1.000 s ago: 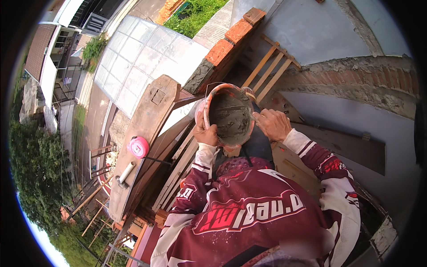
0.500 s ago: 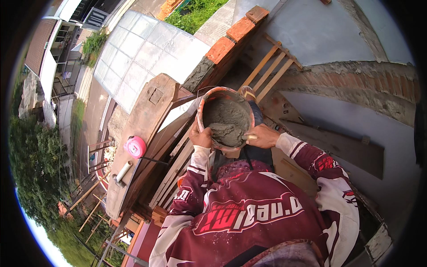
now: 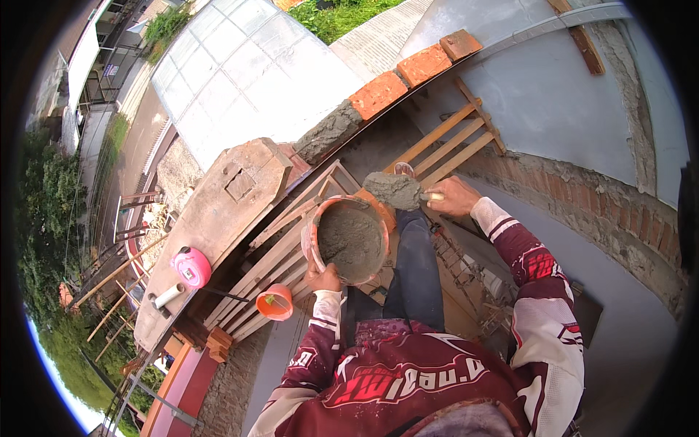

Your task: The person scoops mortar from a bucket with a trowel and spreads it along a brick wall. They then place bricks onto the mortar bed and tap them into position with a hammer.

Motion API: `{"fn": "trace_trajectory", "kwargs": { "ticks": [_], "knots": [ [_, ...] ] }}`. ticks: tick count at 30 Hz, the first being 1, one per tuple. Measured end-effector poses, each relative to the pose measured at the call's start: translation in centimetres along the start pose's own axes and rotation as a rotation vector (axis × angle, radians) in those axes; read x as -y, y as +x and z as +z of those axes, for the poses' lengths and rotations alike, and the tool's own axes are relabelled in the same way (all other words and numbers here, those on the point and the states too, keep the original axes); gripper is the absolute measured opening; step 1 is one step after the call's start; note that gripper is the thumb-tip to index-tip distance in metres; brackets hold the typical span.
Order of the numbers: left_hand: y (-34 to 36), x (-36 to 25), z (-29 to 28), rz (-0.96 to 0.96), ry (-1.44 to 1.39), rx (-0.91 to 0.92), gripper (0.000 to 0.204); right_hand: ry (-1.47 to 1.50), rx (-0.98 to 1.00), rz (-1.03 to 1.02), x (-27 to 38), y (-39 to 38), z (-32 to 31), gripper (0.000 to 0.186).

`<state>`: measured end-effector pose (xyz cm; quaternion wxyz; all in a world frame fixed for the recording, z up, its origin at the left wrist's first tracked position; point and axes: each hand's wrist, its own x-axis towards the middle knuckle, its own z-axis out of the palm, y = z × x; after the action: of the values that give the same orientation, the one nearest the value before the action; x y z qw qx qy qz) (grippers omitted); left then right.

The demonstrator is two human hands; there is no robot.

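Note:
My left hand (image 3: 324, 277) is closed on the near-left rim of an orange bucket (image 3: 314, 237), which holds wet grey mortar (image 3: 353, 239). To the right of the bucket, my right hand (image 3: 454, 197) grips the pale handle of a trowel (image 3: 435, 197). A thick heap of mortar (image 3: 393, 190) covers the trowel's blade and hides it. Past the bucket runs a low wall topped with orange bricks (image 3: 377, 94). Fresh mortar (image 3: 328, 131) lies on the wall at the near end of those bricks.
A wooden board (image 3: 226, 200) on the left carries a pink round case (image 3: 191, 267) and a hammer (image 3: 167, 297). A small orange pail (image 3: 275, 301) sits below it, near stacked bricks (image 3: 218, 344). Wooden slats (image 3: 445, 146) stand beyond my right hand. A glazed roof (image 3: 240, 80) lies past the wall.
My right hand has lifted the trowel out of the bucket, up and to the right, loaded with mortar. The left hand still holds the bucket, and the view has shifted.

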<state>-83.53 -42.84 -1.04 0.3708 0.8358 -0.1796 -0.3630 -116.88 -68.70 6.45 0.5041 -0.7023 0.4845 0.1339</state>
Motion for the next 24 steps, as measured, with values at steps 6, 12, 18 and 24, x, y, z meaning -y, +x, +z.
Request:
{"fn": "trace_trajectory", "kwargs": {
  "ticks": [6,12,18,24],
  "knots": [
    [-1.4,-0.7,-1.4,-0.319,-0.073,0.001,0.068,-0.246,-0.080,-0.036,-6.1,13.8,-5.8,0.038],
    [-1.6,1.6,-1.2,-0.150,-0.036,-0.056,0.061,-0.539,-0.400,-0.352,-9.8,24.6,-8.1,0.031],
    [-2.2,3.1,-0.7,-0.150,-0.023,0.023,0.055,-0.849,-0.742,-0.551,-11.1,28.7,-6.5,0.026],
    [-1.7,0.9,-0.6,-0.205,-0.139,0.079,0.051,-0.431,-0.547,-0.120,-7.3,20.5,-3.8,0.037]
  ]
}}
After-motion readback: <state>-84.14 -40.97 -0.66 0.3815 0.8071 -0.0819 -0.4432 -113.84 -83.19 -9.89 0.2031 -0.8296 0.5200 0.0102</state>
